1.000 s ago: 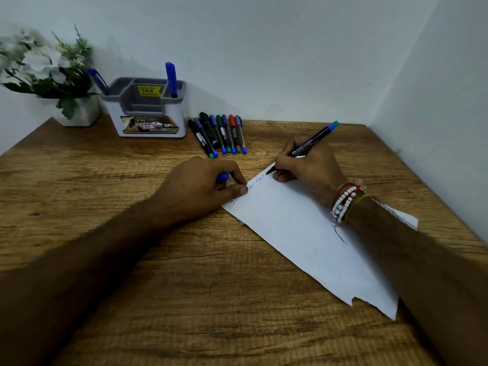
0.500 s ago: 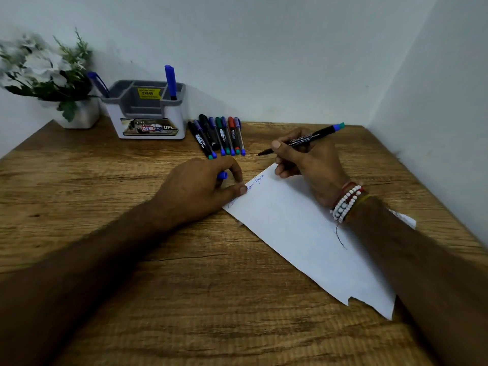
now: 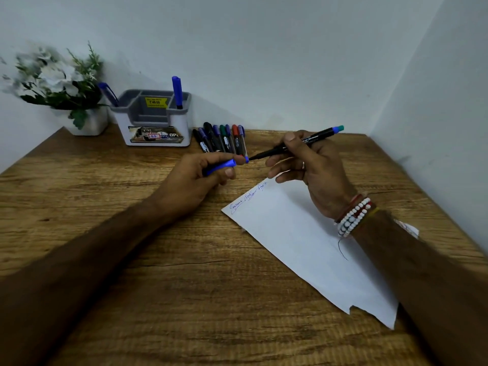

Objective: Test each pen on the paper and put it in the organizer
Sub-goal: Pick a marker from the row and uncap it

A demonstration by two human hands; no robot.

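Observation:
My right hand (image 3: pixel 311 167) grips a black pen (image 3: pixel 298 142) with a blue-green end, lifted above the white paper (image 3: pixel 298 233), tip pointing left. My left hand (image 3: pixel 192 178) holds the pen's blue cap (image 3: pixel 221 165) just left of that tip, a small gap between them. Blue scribbles run along the paper's top left edge. The grey-and-white organizer (image 3: pixel 154 120) stands at the back with two blue pens (image 3: pixel 177 92) upright in it. Several capped pens (image 3: pixel 221 140) lie in a row to its right.
A white pot of white flowers (image 3: pixel 60 83) sits in the back left corner beside the organizer. Walls close the wooden desk (image 3: pixel 184 299) at the back and on the right. The paper's near right corner is torn.
My right hand lifted the pen off the paper and turned it level. My left hand left the paper's corner and rose, bringing the blue cap toward the tip.

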